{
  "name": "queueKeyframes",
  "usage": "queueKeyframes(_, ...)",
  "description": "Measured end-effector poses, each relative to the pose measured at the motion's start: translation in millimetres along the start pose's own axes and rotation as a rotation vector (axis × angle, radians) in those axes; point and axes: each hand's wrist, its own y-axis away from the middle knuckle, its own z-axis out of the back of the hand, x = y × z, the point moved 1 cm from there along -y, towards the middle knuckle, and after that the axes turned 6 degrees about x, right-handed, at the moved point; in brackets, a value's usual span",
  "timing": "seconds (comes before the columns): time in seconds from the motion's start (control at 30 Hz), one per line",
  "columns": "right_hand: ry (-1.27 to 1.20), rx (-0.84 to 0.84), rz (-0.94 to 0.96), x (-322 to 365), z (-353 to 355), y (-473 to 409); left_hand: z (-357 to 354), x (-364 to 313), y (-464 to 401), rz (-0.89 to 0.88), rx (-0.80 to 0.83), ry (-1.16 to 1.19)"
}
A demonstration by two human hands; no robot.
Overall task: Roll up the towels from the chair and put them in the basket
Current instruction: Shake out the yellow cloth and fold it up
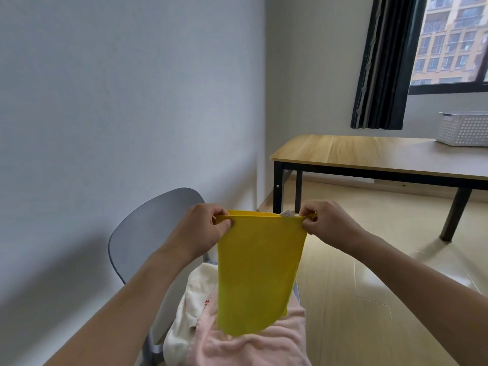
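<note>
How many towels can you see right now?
3. The yellow towel hangs held up between both hands; the white towel and the pink towel lie on the chair. More may be hidden underneath.

Apartment room: wooden desk [369, 151], dark curtain [383, 62], window [454, 40] (high-rise outside).

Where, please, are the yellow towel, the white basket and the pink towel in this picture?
yellow towel [257, 273]: head view, middle of the hanging cloth.
white basket [464, 130]: head view, its perforated front wall, on the table.
pink towel [250, 344]: head view, bare folds on the chair.
</note>
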Motion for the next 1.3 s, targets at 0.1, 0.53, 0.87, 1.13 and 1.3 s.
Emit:
queueKeyframes(0.1,-0.088,0.016,-0.098,-4,-9,-13,-11,14,-13,0.008,-0.038,0.035)
queueKeyframes(0.53,-0.769,-0.007,-0.290,5,-1,-71,1,38,-64,0.039,-0.153,0.364)
queueKeyframes(0.87,-0.270,0.713,-0.351,-39,-106,33,-83,97,50,0.369,0.856,0.398)
queueKeyframes(1.13,-0.274,1.092,-0.453,-58,-147,63,-144,121,83,0.639,1.113,0.265)
queueKeyframes(1.3,-0.463,0.818,-0.501,-73,-148,34,-145,137,54,0.680,0.790,0.300)
